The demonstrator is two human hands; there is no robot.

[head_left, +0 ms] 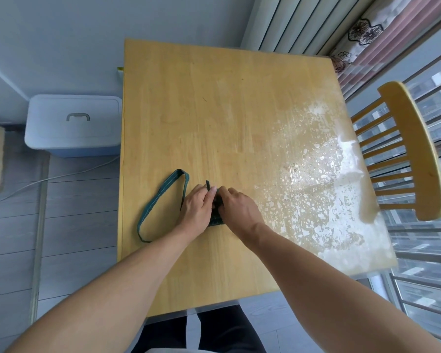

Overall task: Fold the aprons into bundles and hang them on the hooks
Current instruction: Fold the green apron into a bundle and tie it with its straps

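— Where is the apron, and how is it held?

— Currently the apron bundle (215, 216) lies on the wooden table (214, 110), near its front-left part. I clamp it between my left hand (197, 208) and right hand (236, 208), fingers curled round the tie end (208, 186).

— Handling?

— Soft, light cloth; likely springs open if released. Grip the wrap itself. The neck loop (161, 202) lies slack alongside, suited for hooking.

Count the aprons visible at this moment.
1. A dark green apron bundle sits on the wooden table, gripped between the left hand and right hand; its strap loop trails left. No others show.
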